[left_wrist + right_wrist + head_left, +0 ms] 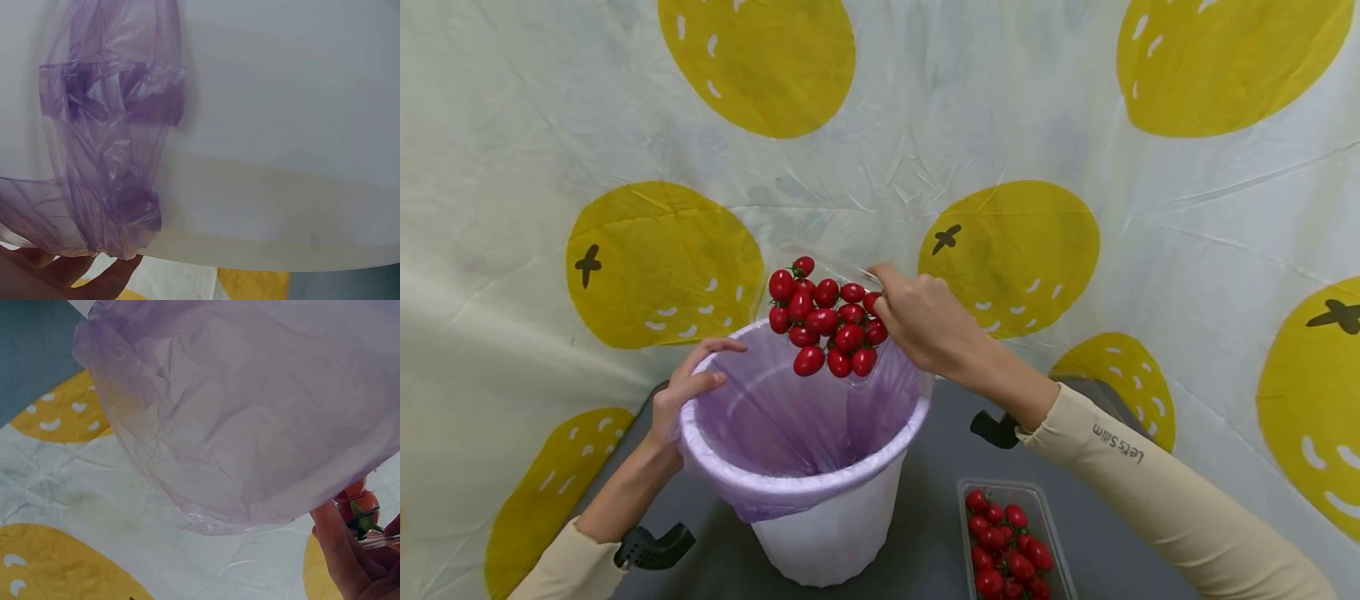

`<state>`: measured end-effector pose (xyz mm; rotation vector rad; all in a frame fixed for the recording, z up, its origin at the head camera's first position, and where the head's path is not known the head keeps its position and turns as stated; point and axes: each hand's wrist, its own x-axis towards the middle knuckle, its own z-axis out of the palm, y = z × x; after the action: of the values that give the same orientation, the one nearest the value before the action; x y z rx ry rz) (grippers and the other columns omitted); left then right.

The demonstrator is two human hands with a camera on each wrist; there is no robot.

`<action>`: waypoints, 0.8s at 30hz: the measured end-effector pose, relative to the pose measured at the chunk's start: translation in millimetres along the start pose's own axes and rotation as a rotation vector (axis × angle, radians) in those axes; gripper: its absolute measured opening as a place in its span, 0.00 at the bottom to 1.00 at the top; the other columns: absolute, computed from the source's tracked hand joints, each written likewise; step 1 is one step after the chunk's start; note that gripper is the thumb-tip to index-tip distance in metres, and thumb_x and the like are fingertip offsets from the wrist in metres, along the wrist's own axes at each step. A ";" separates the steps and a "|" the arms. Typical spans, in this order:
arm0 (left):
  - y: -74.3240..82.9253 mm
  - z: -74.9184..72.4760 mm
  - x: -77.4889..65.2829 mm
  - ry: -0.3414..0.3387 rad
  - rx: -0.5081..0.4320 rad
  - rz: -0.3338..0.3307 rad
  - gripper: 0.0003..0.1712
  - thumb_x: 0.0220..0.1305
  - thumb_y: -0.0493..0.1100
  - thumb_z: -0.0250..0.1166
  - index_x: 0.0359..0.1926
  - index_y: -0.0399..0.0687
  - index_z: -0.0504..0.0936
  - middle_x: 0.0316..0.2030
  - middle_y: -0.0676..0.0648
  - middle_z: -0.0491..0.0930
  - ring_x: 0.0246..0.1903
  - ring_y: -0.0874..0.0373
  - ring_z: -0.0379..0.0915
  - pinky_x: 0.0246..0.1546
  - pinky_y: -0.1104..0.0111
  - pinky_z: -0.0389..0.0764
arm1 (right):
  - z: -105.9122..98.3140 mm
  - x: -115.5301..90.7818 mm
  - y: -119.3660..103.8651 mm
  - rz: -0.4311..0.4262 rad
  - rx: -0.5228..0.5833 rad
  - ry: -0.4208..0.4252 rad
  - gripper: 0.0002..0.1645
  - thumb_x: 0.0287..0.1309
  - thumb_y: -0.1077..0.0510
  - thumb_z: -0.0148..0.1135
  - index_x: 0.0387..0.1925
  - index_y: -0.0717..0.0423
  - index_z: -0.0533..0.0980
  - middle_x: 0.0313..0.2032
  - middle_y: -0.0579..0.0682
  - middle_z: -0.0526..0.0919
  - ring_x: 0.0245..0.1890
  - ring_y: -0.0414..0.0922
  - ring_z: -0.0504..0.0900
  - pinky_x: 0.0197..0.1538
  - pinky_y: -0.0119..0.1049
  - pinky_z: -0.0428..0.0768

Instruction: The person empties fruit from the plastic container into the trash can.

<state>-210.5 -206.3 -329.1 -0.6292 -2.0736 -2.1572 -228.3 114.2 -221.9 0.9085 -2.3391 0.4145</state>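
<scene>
A white trash bin (831,533), lined with a purple plastic bag (752,425), stands upright on the grey table. At its left side my left hand (681,387) grips the bag-covered rim, thumb and a finger reaching over the edge. Those fingers (119,278) show at the rim in the left wrist view. Over the bin's far right side, my right hand (928,321) holds a clear plastic container by its edge. The container is tilted towards the bin, with many red cherry tomatoes (823,321) in it. The right wrist view shows my fingers (340,550) beside a few tomatoes.
A second clear container (1060,550) of cherry tomatoes (1000,537) lies on the table (925,500) to the right of the bin, below my right forearm. A white sheet (865,150) printed with yellow fruit hangs behind the table.
</scene>
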 end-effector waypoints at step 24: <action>4.6 2.3 2.4 0.000 0.025 -0.016 0.23 0.66 0.40 0.45 0.59 0.52 0.74 0.62 0.44 0.66 0.56 0.45 0.66 0.48 0.60 0.80 | 3.6 -2.3 6.1 -0.159 -0.222 0.095 0.20 0.67 0.65 0.57 0.58 0.70 0.75 0.15 0.48 0.73 0.11 0.41 0.63 0.17 0.29 0.68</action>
<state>-210.5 -203.9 -323.9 -0.6121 -2.1100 -2.1358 -232.6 118.0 -226.6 0.9368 -2.1573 0.1267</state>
